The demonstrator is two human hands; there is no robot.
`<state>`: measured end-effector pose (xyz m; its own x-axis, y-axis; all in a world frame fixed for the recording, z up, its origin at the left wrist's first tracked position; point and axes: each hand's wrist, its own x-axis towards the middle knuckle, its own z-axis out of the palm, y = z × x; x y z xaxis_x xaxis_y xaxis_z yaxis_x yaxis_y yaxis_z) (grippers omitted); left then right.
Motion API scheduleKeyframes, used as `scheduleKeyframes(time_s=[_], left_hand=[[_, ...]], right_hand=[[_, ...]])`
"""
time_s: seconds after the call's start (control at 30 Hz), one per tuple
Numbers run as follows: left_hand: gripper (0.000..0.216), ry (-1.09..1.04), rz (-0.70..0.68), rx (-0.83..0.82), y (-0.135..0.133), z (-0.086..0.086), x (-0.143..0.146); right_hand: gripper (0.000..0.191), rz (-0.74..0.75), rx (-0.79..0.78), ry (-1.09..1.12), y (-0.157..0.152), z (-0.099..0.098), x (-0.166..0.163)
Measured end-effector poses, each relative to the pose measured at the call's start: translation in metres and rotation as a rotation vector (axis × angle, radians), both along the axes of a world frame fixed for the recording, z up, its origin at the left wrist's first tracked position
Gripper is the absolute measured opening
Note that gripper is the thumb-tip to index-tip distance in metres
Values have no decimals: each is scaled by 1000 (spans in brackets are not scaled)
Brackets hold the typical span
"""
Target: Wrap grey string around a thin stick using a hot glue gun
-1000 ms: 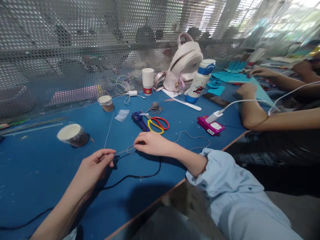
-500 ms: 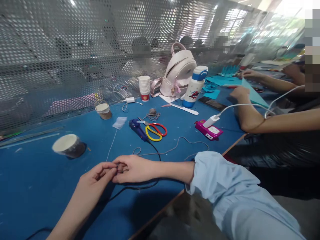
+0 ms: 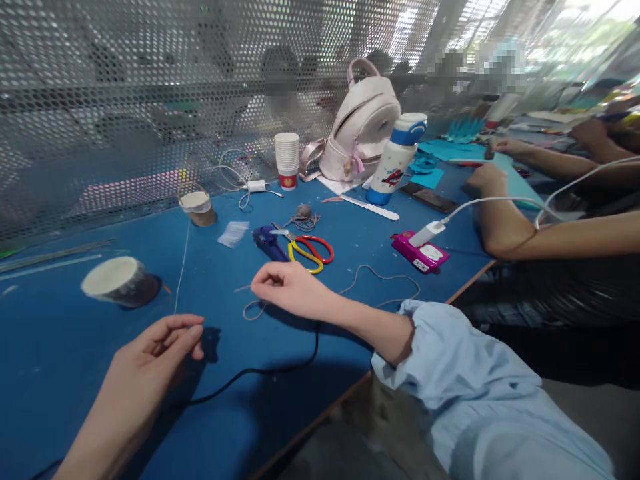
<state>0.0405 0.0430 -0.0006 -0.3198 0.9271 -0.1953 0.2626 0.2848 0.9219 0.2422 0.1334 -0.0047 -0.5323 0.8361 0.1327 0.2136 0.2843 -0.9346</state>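
Observation:
My left hand [image 3: 160, 353] is closed in a pinch above the blue table [image 3: 240, 413]. A thin, straight white strand [image 3: 182, 267] rises from its fingertips toward the small paper-cup basket [image 3: 198, 208]. My right hand [image 3: 293, 287] pinches a grey yarn [image 3: 253, 312], whose short end pokes out to the left of the fingers. This yarn loops below the hand and trails off to the right across the table. Just beyond the right hand lie a blue glue gun [image 3: 269, 243] and scissors [image 3: 307, 252] with red and yellow handles. A small grey yarn ball [image 3: 304, 213] rests behind them.
A larger cup piece [image 3: 117, 281] lies at left. Farther back stand stacked paper cups [image 3: 287, 160], a pink backpack [image 3: 363, 127] and a bottle [image 3: 397, 160]. A magenta power strip [image 3: 420, 252] sits near a co-worker's arm [image 3: 560, 240]. A black cable [image 3: 250, 373] crosses the front.
My hands have come apart. The left moved left and slightly down with the white strand; the right moved right and up with the grey yarn. The view has shifted slightly.

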Motion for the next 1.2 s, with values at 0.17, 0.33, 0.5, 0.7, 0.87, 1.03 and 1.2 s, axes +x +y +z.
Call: scheduleKeyframes(time_s=[0.17, 0.33, 0.5, 0.7, 0.87, 1.03, 1.2], left_hand=[[33, -64, 19, -11, 1, -3, 0], [36, -100, 18, -26, 1, -1, 2], [41, -118, -4, -8, 2, 0, 3], [37, -136, -5, -6, 3, -2, 6], [36, -169, -6, 3, 4, -5, 3], [34, -198, -6, 52, 5, -7, -3], [33, -229, -27, 103, 6, -8, -7]], right_hand=[[13, -124, 210, -210, 14, -11, -4], [18, -130, 451, -553, 20, -27, -15], [23, -88, 519, -851, 18, -31, -21], [21, -82, 527, -883, 18, -32, -27], [20, -77, 531, -854, 22, -28, -25], [14, -131, 442, -519, 8, 6, 6], [24, 98, 223, -228, -45, 41, 69]])
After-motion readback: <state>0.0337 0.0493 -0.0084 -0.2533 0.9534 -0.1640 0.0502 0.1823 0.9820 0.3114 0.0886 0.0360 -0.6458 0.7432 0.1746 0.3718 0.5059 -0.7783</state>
